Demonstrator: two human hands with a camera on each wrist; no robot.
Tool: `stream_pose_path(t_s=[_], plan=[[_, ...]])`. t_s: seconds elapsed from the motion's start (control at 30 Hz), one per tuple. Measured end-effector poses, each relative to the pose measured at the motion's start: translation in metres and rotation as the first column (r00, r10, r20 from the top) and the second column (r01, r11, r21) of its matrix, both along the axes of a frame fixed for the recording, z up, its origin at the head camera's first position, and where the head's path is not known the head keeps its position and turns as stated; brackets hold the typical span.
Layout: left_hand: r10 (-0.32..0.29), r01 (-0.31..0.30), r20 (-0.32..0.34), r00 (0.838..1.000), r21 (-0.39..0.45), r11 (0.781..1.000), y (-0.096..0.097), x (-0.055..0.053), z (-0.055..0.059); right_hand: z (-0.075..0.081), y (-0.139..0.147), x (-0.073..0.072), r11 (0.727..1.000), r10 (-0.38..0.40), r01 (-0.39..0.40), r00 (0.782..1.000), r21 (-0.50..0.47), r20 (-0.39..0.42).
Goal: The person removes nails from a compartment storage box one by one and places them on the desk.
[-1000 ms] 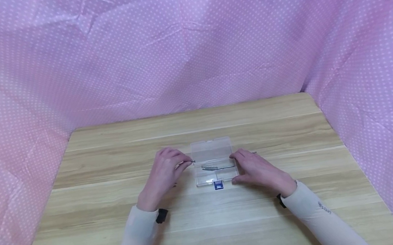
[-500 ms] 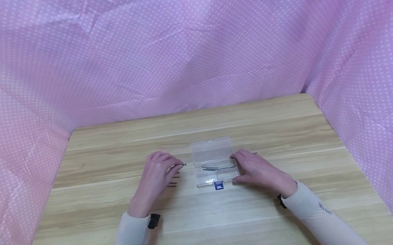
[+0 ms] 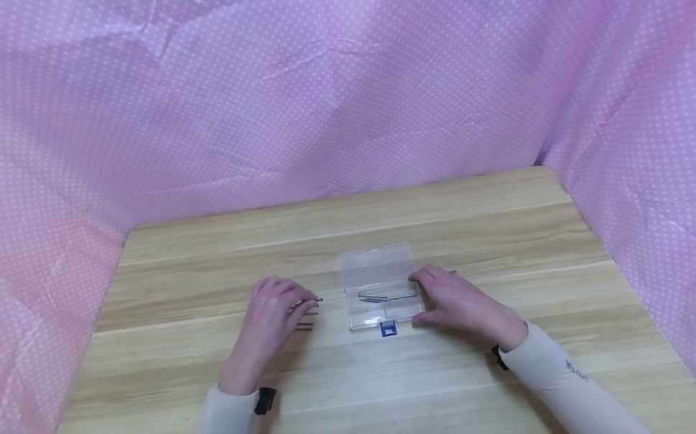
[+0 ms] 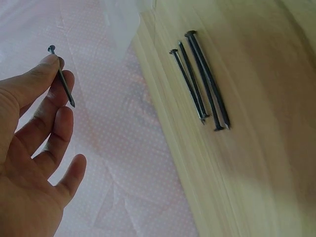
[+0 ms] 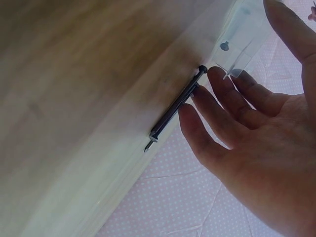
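Thumb and fingertips of my left hand (image 3: 265, 323) pinch a small dark nail (image 4: 65, 89), its head and point both showing in the left wrist view. More nails (image 4: 209, 79) lie on the table beside that hand, some longer than others. A clear plastic box (image 3: 366, 314) lies with its lid (image 3: 375, 266) folded back and several nails (image 3: 401, 297) inside. My right hand (image 3: 459, 302) grips the box's right side, thumb at the near corner and fingers toward the hinge. In the right wrist view, dark nails (image 5: 173, 109) lie just beyond the fingertips.
A blue label (image 3: 388, 328) hangs at the box's front edge. The wooden table (image 3: 371, 402) extends around both hands, and pink dotted cloth (image 3: 334, 103) hangs behind it and at both sides.
My left hand has drawn back from the box, leftward and slightly nearer, with the nail still pinched. Nails beneath it have come into sight. The right hand and box have stayed put.
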State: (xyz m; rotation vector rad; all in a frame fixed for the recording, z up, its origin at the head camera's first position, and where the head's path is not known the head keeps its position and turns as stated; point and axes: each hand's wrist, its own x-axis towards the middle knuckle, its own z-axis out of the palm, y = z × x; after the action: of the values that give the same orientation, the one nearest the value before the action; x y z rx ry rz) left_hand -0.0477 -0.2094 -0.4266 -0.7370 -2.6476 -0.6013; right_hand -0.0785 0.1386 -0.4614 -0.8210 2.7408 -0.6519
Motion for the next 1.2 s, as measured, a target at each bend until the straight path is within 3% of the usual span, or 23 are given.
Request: stream_pose_path(t_s=[0.5,1.2], plan=[[0.029,-0.026,0.033,0.999,-0.092,0.995,-0.014,0.012,-0.012,0.001,0.0,0.0,1.0,0.004,-0.004,1.0,-0.006,-0.003],[0.03,-0.014,0.092,0.995,-0.171,0.985,-0.024,0.027,-0.027,-0.001,0.002,0.0,1.0,0.008,-0.008,1.0,-0.011,-0.013]])
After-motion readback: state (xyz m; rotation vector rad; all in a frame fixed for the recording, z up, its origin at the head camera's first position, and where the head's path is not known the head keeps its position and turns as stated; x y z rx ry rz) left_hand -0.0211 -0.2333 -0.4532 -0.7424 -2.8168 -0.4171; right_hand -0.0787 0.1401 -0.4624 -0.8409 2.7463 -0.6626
